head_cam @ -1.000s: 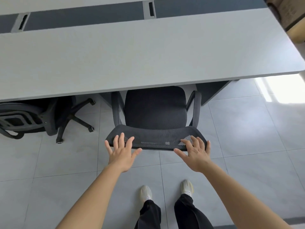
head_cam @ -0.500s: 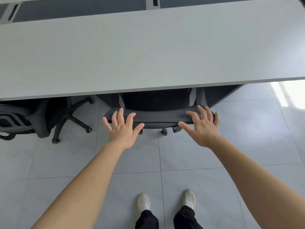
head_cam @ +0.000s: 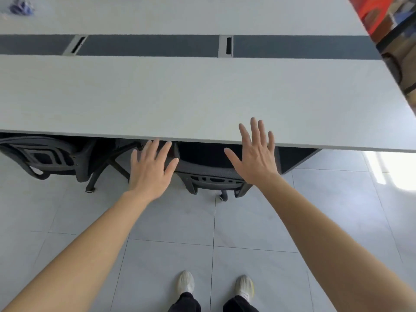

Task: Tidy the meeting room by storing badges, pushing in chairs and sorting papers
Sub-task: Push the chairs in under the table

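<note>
Table: a long pale grey table (head_cam: pixel 202 93) fills the upper half of the view, with a dark strip (head_cam: pixel 146 45) running along its middle and two cable slots set into the strip.
Far left, on the table: a small blue object (head_cam: pixel 21 6) at the far edge, too blurred to identify.
Left, under the table: a second black chair (head_cam: pixel 45 158) sits tucked beneath the near edge, with one castor leg reaching out over the tiled floor (head_cam: pixel 171 221).
Left hand: the left hand (head_cam: pixel 153 167) is stretched forward, palm down, fingers straight and spread, holding nothing. Its fingertips overlap the left side of the middle chair; whether they touch it is unclear.
Centre, under the table: a black mesh chair (head_cam: pixel 209 174) is tucked in, its seat hidden beneath the tabletop and only its back and base showing, between the two hands.
Below centre: two white shoes (head_cam: pixel 185 282) stand on the floor.
Right hand: the right hand (head_cam: pixel 256 154) is raised with fingers straight and fanned wide, holding nothing, its fingertips seen against the table's near edge.
Far right: a red box (head_cam: pixel 373 12) beyond the table corner, and a sunlit patch (head_cam: pixel 394 170) on the floor.
</note>
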Motion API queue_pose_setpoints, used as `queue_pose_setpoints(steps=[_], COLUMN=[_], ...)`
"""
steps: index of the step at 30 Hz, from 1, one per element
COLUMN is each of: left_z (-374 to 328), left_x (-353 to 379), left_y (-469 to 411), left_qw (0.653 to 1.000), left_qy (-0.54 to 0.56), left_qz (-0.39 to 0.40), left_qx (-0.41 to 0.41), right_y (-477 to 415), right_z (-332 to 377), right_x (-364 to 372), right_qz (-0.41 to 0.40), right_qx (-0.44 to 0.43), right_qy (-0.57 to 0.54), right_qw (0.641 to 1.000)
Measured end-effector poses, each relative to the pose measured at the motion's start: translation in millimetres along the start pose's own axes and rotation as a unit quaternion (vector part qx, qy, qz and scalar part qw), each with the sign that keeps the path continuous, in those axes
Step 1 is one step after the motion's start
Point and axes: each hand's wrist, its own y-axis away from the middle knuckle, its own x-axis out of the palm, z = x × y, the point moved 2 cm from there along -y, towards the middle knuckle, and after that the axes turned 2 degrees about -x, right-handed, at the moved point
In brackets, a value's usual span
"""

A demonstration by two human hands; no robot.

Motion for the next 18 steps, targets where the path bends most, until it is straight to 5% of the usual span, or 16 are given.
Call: queue_pose_setpoints(steps=[7, 18], left_z=[74.2, 301.3], left_x=[-149.5, -212.7], left_y=[34.2, 97.8], left_qw=[0.967, 0.957], left_qy=[0.023, 0.04], left_qz=[-0.247, -0.251], left_qx=[-0.062, -0.137], right_y=[-49.7, -89.5], right_z=[137.5, 389.8], right_x=[-94.8, -109.2], right_qz=[-0.129, -0.13], right_qx=[-0.136, -0.219], right_qy=[-0.052, -0.04], right_qw=[0.981, 0.966])
